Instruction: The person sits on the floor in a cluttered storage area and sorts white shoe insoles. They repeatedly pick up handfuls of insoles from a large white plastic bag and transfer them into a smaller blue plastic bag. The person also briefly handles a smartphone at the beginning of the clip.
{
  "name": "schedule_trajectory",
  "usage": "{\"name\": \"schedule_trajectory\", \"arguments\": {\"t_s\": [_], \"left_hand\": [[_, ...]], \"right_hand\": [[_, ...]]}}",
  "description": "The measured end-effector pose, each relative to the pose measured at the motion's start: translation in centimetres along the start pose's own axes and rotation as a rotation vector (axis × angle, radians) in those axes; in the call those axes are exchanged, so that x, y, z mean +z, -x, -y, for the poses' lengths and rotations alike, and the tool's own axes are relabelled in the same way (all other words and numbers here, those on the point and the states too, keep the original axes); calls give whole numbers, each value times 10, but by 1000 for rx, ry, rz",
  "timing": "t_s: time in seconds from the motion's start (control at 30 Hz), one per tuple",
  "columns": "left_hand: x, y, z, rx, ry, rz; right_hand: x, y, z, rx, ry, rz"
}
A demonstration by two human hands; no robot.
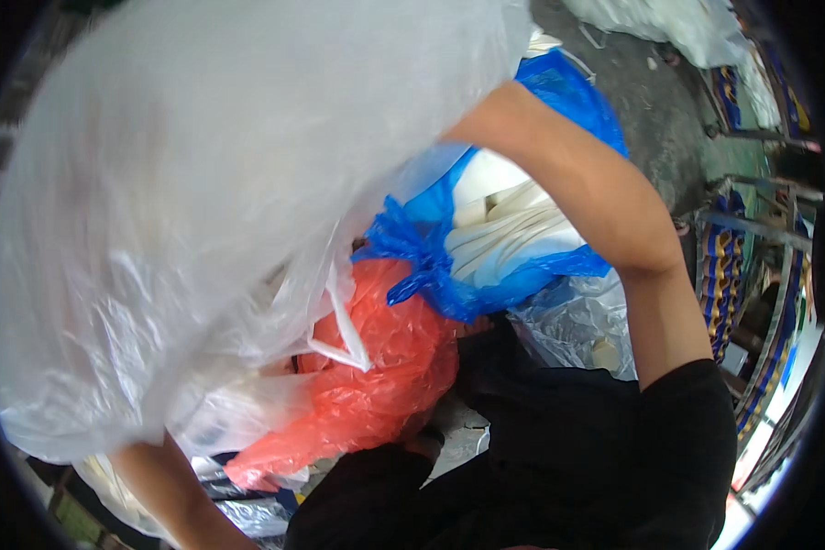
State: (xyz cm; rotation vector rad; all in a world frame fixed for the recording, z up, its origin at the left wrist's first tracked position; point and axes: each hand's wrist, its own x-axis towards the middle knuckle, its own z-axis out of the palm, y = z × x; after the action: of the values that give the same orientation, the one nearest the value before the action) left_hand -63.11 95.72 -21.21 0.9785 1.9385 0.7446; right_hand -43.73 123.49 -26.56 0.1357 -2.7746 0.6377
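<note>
A big, bulging translucent white plastic bag [202, 202] fills the upper left, close in front of me. My right forearm [568, 165] bends up and leftward until it passes behind the bag's right side, where the hand is hidden. From the lower left, my left forearm [179, 490] goes up under the bag's bottom edge, and that hand is covered too. Below the bag hangs a white strip [344, 330] over a red plastic bag [385, 367]. Beside my right forearm lies a knotted blue plastic bag [422, 247], its opening showing folded cream-white material [513, 238].
Clear plastic [582, 316] lies by my right elbow, below the blue bag. Along the right stand metal-framed racks [756, 220] with blue-and-gold patterned material [724, 257]. Another pale plastic bag [665, 23] rests at the far right on the grey floor [655, 110].
</note>
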Motion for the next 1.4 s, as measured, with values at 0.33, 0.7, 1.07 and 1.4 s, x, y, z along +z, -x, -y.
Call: {"name": "schedule_trajectory", "arguments": {"t_s": [0.33, 0.7, 1.07, 1.4], "left_hand": [[204, -1, -74, -323, 117, 251], [292, -37, -34, 511, -405, 61], [141, -32, -134, 53, 1165, -645], [178, 31, -79, 212, -26, -1262]], "right_hand": [[-152, 239, 4, 392, -554, -270], [-183, 303, 32, 584, -388, -281], [-94, 280, -8, 360, -24, 295], [-47, 249, -3, 269, 279, 378]]}}
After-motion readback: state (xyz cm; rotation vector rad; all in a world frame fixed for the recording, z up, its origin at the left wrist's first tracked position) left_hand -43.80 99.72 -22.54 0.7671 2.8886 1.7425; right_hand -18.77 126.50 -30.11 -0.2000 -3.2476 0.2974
